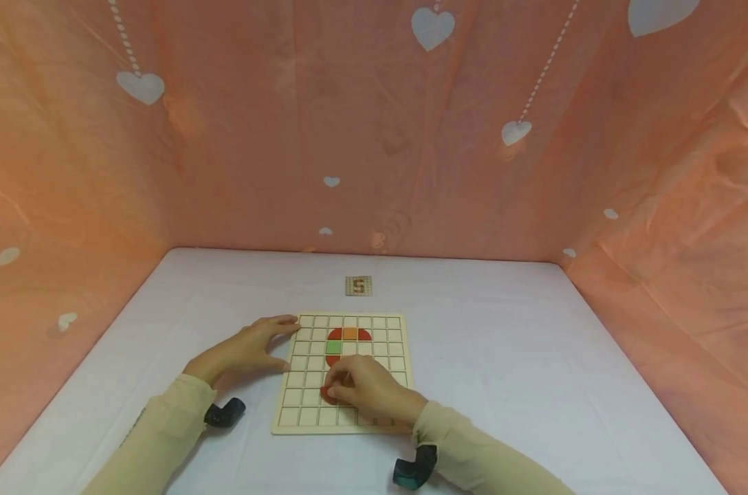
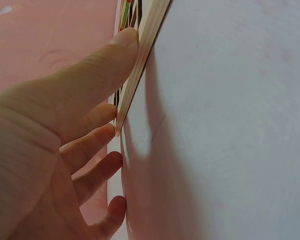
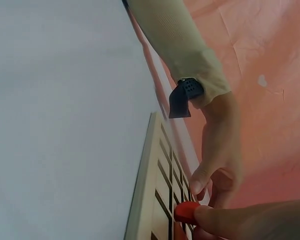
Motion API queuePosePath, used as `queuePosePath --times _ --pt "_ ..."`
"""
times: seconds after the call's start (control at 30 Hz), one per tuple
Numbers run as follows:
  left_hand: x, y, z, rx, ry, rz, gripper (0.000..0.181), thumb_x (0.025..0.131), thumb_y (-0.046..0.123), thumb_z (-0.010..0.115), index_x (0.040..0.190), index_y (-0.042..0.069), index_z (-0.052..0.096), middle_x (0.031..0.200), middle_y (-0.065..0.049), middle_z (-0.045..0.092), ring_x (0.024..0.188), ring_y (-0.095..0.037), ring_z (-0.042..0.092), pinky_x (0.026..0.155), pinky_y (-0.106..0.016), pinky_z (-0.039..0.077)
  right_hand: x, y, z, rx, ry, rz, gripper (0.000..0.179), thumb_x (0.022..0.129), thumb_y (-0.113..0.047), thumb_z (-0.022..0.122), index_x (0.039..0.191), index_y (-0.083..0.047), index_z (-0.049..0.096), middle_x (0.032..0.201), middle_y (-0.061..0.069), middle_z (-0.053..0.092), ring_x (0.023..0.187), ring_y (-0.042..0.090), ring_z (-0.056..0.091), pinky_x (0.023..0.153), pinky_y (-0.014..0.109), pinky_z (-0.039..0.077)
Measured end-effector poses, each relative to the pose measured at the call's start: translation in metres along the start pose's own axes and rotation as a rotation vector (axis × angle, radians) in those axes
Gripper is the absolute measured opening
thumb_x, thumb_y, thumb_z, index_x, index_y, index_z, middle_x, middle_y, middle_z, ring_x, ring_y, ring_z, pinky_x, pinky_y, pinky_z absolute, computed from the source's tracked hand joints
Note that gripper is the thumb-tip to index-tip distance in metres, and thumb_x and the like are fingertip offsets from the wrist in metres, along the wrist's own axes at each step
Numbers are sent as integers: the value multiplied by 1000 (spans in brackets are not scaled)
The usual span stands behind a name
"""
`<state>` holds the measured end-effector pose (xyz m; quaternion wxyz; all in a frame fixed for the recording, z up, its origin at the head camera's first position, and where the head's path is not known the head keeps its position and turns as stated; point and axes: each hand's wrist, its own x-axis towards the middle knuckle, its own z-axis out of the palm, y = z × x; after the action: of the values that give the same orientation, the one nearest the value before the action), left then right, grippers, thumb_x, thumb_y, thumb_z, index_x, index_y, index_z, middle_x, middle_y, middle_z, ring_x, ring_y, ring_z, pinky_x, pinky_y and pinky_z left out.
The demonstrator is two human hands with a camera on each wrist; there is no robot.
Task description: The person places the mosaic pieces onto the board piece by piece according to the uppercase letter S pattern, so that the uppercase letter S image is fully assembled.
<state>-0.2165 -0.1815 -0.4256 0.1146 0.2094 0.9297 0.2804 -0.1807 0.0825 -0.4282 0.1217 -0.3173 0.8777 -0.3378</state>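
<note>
A pale wooden grid board (image 1: 292, 416) lies on the table. Set in its squares are an orange square tile (image 1: 350, 333), a green square tile (image 1: 333, 347) and several red rounded tiles (image 1: 364, 335). My left hand (image 1: 247, 352) steadies the board's left edge, thumb and fingers spread; in the left wrist view its thumb (image 2: 97, 65) lies against the wooden rim. Over the lower middle of the grid, my right hand (image 1: 370, 392) pinches a red rounded tile (image 3: 186, 212) between thumb and fingertips. Its fingers and palm hide several squares in the head view.
Behind the board lies a small square card (image 1: 358, 286) with a brown S-like figure on a grid. A white cloth (image 1: 504, 357) covers the table. Orange curtains (image 1: 361, 137) with white hearts enclose the back and sides. Dark devices (image 1: 414, 467) sit at both wrists.
</note>
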Motion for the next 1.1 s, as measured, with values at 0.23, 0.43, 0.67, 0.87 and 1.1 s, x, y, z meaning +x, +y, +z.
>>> queuePosePath --times 0.23,0.43,0.67,0.87,1.1 --pt "0 -1 0 6 4 14 74 83 24 83 147 3 51 162 -21 37 149 -49 30 119 -68 28 0 0 -1 -56 -2 3 4 92 -12 72 94 -13 76 82 -8 70 70 -5 52 68 12 47" --pt "0 1 -1 30 6 23 75 83 26 83 147 2 51 160 -22 39 148 -49 32 117 -71 28 0 2 -2 -50 -2 -16 11 91 -13 74 102 -11 78 83 -6 71 69 -5 50 65 11 45" --pt "0 2 -1 38 -2 13 75 84 25 82 148 3 50 160 -22 38 148 -49 32 115 -73 28 -1 4 -5 -68 -70 -53 21 92 -11 74 112 -15 78 93 -6 72 71 -2 47 62 12 42" --pt "0 1 -1 31 -1 3 75 84 25 82 148 3 49 160 -22 38 148 -49 31 115 -74 27 -2 3 -8 -88 -115 -47 23 93 -17 74 115 -19 78 102 -9 72 77 -1 49 64 12 42" --pt "0 0 0 17 2 -4 75 84 24 82 148 3 50 161 -20 37 149 -48 30 117 -71 28 -1 4 -9 -170 -111 -107 23 92 -20 75 114 -18 78 104 -8 74 78 -3 50 66 11 42"
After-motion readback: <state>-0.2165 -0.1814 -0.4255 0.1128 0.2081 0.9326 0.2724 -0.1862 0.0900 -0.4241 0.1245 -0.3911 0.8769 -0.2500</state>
